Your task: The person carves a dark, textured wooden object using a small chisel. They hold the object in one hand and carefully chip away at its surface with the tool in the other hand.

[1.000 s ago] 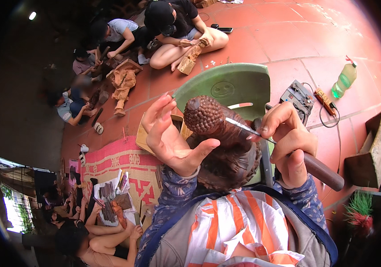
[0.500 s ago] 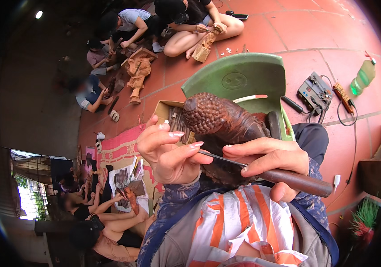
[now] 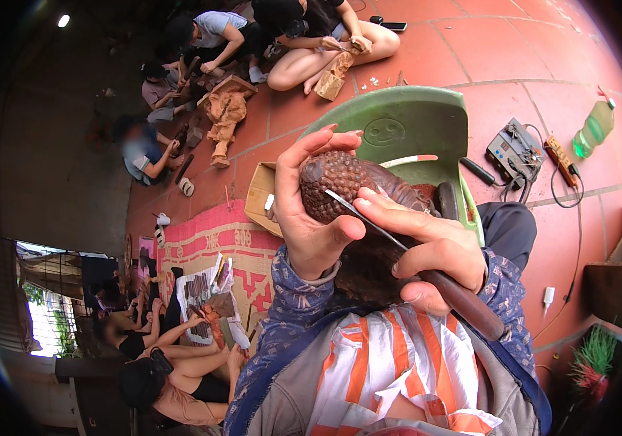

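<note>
dark wooden statue [image 3: 391, 190] at my twelve o'clock, head curls [image 3: 332, 174] already shaped; my left hand [image 3: 309, 231] spreads wide around them, right hand [image 3: 438, 251] grips a chisel [image 3: 463, 301], tip right there; what's left, i can't tell.

The carved figure [image 3: 336, 178] is in front of the chair backrest [image 3: 434, 120], with a box [image 3: 258, 195] to its left and a mat [image 3: 202, 240] farther left. On the floor [image 3: 500, 65] to the right, a power strip [image 3: 560, 158] lies between an electrical unit [image 3: 511, 154] and a bottle [image 3: 594, 129].
</note>
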### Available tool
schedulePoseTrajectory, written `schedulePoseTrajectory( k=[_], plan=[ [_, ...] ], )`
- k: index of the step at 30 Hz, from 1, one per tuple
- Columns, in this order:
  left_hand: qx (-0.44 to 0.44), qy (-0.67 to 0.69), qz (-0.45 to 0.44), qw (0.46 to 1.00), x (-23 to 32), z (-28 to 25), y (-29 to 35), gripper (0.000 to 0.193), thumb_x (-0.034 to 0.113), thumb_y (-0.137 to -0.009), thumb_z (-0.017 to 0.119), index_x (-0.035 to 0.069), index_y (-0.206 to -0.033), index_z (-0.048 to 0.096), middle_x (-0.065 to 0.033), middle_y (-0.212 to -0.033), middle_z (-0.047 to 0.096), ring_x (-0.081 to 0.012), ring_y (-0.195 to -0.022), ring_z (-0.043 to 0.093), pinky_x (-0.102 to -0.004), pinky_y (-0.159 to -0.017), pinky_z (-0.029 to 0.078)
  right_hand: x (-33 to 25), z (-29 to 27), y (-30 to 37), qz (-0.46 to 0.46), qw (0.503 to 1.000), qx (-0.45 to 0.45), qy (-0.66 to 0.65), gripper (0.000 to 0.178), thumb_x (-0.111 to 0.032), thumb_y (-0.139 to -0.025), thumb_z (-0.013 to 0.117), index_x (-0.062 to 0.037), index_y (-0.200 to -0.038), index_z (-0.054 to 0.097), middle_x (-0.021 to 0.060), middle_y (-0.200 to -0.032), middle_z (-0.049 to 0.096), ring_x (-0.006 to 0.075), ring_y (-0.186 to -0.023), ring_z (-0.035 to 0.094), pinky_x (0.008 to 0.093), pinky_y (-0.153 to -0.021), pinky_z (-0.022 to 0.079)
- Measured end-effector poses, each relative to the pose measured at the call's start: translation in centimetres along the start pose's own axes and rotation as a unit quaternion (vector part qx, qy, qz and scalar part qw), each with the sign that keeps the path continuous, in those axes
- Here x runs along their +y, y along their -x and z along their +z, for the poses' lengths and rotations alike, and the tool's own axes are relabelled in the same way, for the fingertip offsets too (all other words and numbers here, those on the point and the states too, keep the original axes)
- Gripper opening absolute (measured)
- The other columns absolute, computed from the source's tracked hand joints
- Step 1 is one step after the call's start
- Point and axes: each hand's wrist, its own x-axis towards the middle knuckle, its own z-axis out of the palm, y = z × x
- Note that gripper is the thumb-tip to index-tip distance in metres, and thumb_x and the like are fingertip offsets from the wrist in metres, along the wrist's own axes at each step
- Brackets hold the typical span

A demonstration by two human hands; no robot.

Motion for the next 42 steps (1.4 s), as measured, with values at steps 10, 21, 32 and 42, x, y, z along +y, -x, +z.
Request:
schedulePoseTrajectory(
  k=[10, 21, 32, 42],
  plan=[
    [0.018, -0.018, -0.007, 1.0, 0.2, 0.1, 0.1, 0.092, 0.061, -0.063, 0.075, -0.003, -0.121, 0.044, -0.0181, -0.108, 0.06, -0.0268, -0.102, 0.06, -0.0397, -0.093, 0.048, 1.2, 0.5, 0.2, -0.023, 0.999, 0.006, -0.021, 0.028, -0.029, -0.093, 0.056, -0.0009, -0.089, 0.052, 0.0426, -0.123, 0.046, 0.0539, -0.121, 0.045, 0.0592, -0.103, 0.032],
    [0.001, 0.03, 0.007, 1.0, -0.4, -0.1, 0.0, 0.078, 0.051, -0.065, 0.08, 0.0, -0.114, 0.047, -0.0157, -0.11, 0.057, -0.022, -0.102, 0.058, -0.0348, -0.091, 0.046, -0.3, -0.2, -0.7, -0.006, 0.999, -0.021, 0.03, 0.014, -0.011, -0.086, 0.062, 0.0016, -0.085, 0.055, 0.0376, -0.128, 0.045, 0.0483, -0.119, 0.05, 0.0496, -0.102, 0.041],
    [0.011, 0.0, 0.014, 1.0, -0.4, 0.1, -0.1, 0.079, 0.057, -0.064, 0.075, 0.0, -0.111, 0.046, -0.0166, -0.107, 0.057, -0.0224, -0.098, 0.058, -0.0338, -0.086, 0.048, -0.6, -0.1, -0.9, -0.01, 0.996, -0.036, 0.083, 0.013, -0.006, -0.082, 0.065, 0.0016, -0.084, 0.054, 0.038, -0.127, 0.045, 0.0465, -0.118, 0.051, 0.0439, -0.098, 0.045],
    [0.017, 0.01, 0.007, 1.0, -0.2, 0.2, 0.1, 0.081, 0.057, -0.061, 0.076, 0.0, -0.11, 0.046, -0.0164, -0.107, 0.057, -0.0222, -0.098, 0.059, -0.0345, -0.087, 0.048, -1.7, -0.8, -0.7, 0.12, 0.989, -0.07, 0.048, 0.037, -0.026, -0.086, 0.059, 0.0005, -0.061, 0.056, 0.0391, -0.13, 0.043, 0.0496, -0.123, 0.045, 0.0443, -0.103, 0.039]
  ],
)
